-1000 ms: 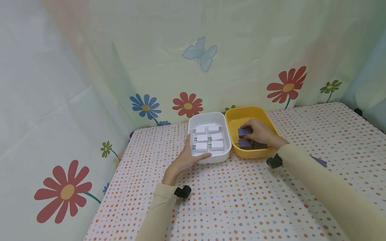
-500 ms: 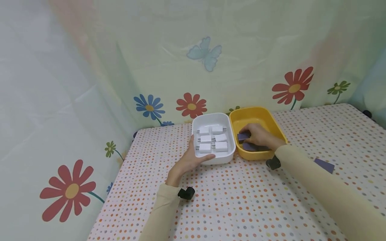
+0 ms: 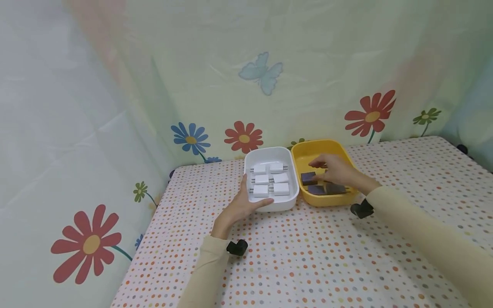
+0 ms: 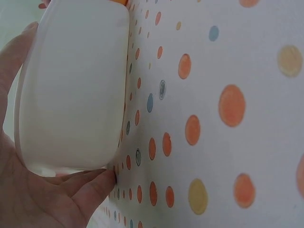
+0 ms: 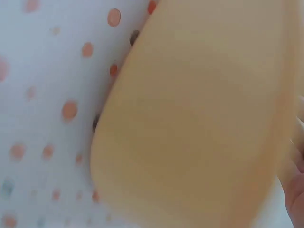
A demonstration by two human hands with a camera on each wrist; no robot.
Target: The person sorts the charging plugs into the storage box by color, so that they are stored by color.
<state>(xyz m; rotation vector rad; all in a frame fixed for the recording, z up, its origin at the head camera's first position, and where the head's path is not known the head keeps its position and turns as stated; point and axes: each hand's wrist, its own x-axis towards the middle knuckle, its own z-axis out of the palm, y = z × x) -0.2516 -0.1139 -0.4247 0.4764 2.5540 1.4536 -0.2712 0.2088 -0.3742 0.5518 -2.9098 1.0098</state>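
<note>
My left hand [image 3: 236, 208] braces the near left corner of a white box [image 3: 275, 207], thumb along its front wall and fingers along its side. Several white charger plugs [image 3: 261, 191] lie in two columns inside. In the left wrist view, the fingers lie against the box wall [image 4: 71, 95]. Over the yellow box [image 3: 321, 146], my right hand [image 3: 339, 172] has thumb and fingers parted. Just beside its fingertips sits a dark purple charger plug [image 3: 307, 179]. More dark plugs [image 3: 335, 188] lie along the front; the hand partly hides the contents. The right wrist view mostly shows the yellow wall [image 5: 190, 118].
Both boxes stand side by side on a dotted tablecloth [image 3: 292, 256], close to a flower-printed curtain [image 3: 192, 85]. A second curtain [image 3: 77, 128] hangs at the left. My right sleeve [image 3: 427, 235] covers part of the table.
The right hand has let go of the purple charger plug, which now rests in the yellow box. The purple piece seen earlier on the right tabletop no longer shows. The left hand stays put.
</note>
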